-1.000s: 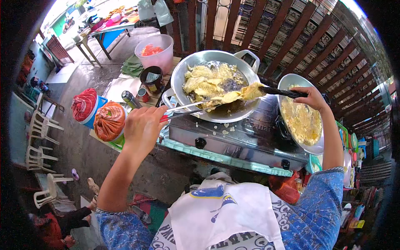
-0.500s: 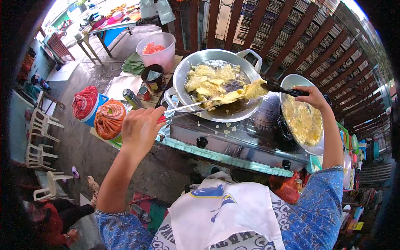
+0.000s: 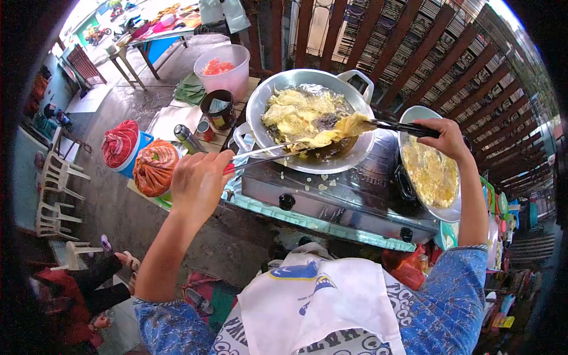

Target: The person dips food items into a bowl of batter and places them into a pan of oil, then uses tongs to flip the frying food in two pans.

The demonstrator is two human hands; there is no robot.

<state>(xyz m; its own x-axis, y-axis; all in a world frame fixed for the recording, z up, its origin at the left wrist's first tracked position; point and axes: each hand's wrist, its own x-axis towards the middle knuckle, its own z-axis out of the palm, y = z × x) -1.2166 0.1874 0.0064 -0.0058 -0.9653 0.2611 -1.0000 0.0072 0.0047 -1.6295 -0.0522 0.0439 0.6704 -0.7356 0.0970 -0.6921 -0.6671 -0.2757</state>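
Note:
A wide metal pan [image 3: 260, 136] of bubbling oil stands on the stove, with yellow battered fritters [image 3: 302, 112] frying in it. My left hand [image 3: 204, 180] is closed round metal tongs [image 3: 269, 155], whose long tips reach into the pan. In my right hand [image 3: 444, 138] is a pair of black tongs [image 3: 399, 126], its end on a folded yellow piece [image 3: 354, 126] near the pan's right rim. The left tongs' tips touch the other end of that piece, low in the pan.
A second metal pan [image 3: 427, 163] of frying batter sits to the right on the stove [image 3: 331, 198]. Left of the stove are a pink bucket [image 3: 236, 74], a dark can [image 3: 218, 112], a flask [image 3: 186, 139] and two tied bags. A slatted wooden fence [image 3: 408, 47] stands behind.
The folded piece has sunk slightly lower in the pan, and my right hand has shifted a little left. At lower left, a seated person's legs have moved.

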